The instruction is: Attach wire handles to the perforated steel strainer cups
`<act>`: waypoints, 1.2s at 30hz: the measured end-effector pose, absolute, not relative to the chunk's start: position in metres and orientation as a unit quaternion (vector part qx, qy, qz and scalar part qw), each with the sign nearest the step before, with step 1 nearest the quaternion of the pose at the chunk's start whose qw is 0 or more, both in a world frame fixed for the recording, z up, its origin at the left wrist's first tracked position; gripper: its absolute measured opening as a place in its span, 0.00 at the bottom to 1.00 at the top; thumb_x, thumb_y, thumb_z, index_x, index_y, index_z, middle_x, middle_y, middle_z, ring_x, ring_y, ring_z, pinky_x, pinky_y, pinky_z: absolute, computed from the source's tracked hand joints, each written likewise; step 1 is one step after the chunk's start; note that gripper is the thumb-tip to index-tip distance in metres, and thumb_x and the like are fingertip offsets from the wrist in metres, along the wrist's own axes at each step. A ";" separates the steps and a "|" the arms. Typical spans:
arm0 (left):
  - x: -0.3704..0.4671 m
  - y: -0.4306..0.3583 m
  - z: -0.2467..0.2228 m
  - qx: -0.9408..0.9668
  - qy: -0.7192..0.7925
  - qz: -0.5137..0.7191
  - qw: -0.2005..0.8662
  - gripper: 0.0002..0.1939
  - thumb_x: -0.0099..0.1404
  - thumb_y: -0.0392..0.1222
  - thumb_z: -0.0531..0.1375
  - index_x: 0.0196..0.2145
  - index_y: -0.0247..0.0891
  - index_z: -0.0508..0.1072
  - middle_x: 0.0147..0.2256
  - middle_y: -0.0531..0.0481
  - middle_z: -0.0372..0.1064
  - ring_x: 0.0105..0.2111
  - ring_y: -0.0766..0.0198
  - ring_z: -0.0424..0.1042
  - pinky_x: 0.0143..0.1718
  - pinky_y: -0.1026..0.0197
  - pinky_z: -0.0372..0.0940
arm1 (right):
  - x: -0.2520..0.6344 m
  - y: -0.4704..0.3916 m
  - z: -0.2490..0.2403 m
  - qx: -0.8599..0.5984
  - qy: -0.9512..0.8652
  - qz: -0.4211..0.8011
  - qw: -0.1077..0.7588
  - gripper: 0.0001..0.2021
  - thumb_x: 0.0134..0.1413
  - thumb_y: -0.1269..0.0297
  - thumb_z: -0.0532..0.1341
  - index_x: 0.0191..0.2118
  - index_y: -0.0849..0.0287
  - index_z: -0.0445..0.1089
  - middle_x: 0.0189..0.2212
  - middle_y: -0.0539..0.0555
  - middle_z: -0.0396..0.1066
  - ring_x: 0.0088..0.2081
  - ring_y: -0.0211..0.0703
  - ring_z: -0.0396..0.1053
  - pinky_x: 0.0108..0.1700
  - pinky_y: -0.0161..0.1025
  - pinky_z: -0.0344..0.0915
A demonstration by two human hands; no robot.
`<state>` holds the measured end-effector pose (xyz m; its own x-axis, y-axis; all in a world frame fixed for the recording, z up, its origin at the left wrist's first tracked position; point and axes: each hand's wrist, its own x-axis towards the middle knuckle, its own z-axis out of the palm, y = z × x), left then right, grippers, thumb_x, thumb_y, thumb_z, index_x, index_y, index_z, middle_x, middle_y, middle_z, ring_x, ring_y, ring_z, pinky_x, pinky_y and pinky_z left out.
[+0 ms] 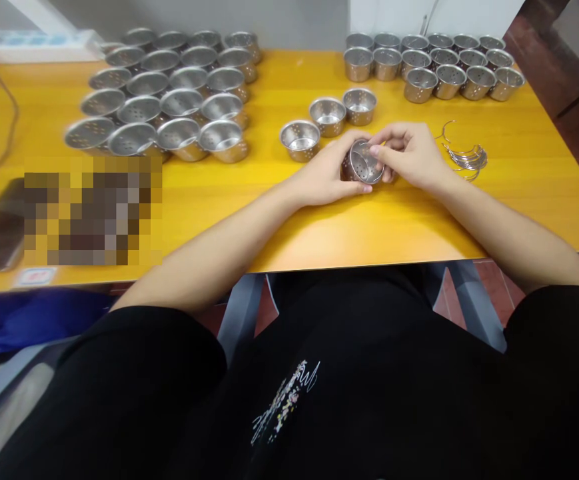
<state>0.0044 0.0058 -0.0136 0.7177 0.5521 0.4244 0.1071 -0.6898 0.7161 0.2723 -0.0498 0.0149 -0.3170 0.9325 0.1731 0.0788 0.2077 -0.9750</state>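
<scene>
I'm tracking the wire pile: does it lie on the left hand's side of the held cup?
No, the pile of curved wires lies right of the right hand.

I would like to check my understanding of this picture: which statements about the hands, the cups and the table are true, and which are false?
1. The left hand holds a metal cup. True.
2. The held cup has plain walls with no holes. False: small holes show in it.
3. Thin curved wires lie on the table, beyond the right hand to its right. True.
4. The right hand is far away from the held cup. False: its fingers are at the cup's rim.
5. Three loose cups stand between the left cup group and the right one. True.
6. The table is blue. False: it is yellow.
</scene>
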 end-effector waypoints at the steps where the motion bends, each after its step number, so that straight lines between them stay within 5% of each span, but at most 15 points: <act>1: 0.004 0.007 -0.014 0.862 0.194 0.325 0.337 0.68 0.57 0.94 0.82 0.78 0.46 0.79 0.75 0.31 0.83 0.79 0.22 0.80 0.88 0.24 0.70 | 0.272 -0.049 0.014 -0.396 -0.651 0.475 0.441 0.23 0.73 0.47 0.88 0.49 0.51 0.76 0.28 0.48 0.78 0.26 0.43 0.72 0.26 0.41 0.68; 6: 0.002 0.016 -0.022 0.860 0.222 0.331 0.319 0.70 0.48 0.92 0.87 0.75 0.46 0.83 0.73 0.31 0.85 0.78 0.18 0.79 0.89 0.20 0.67 | 0.271 -0.051 0.010 -0.410 -0.693 0.381 0.455 0.18 0.77 0.48 0.85 0.50 0.50 0.79 0.28 0.48 0.75 0.28 0.46 0.71 0.31 0.44 0.69; 14: 0.005 0.013 -0.028 0.836 0.200 0.327 0.392 0.64 0.49 0.84 0.91 0.70 0.45 0.83 0.69 0.32 0.89 0.71 0.25 0.88 0.81 0.24 0.79 | 0.263 -0.061 0.021 -0.487 -0.735 0.215 0.420 0.09 0.75 0.57 0.81 0.45 0.51 0.83 0.28 0.49 0.71 0.33 0.50 0.69 0.45 0.48 0.75; 27: 0.006 0.016 -0.033 0.834 0.212 0.331 0.387 0.63 0.44 0.89 0.90 0.65 0.47 0.85 0.63 0.37 0.91 0.67 0.25 0.89 0.79 0.24 0.79 | 0.267 -0.053 0.025 -0.454 -0.754 0.277 0.385 0.12 0.76 0.52 0.79 0.46 0.49 0.78 0.29 0.50 0.65 0.38 0.56 0.67 0.48 0.50 0.74; 36: 0.006 0.014 -0.032 0.841 0.218 0.321 0.378 0.66 0.45 0.90 0.89 0.67 0.45 0.85 0.66 0.34 0.90 0.68 0.24 0.89 0.80 0.24 0.80 | 0.269 -0.051 0.027 -0.457 -0.768 0.248 0.373 0.08 0.74 0.61 0.79 0.43 0.49 0.80 0.28 0.52 0.69 0.38 0.56 0.68 0.49 0.52 0.77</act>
<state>0.0064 0.0140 -0.0321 0.6987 0.6092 0.3751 0.1236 -0.6192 0.7754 0.2686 -0.0514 0.0267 -0.3032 0.8873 0.3475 0.5176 0.4595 -0.7217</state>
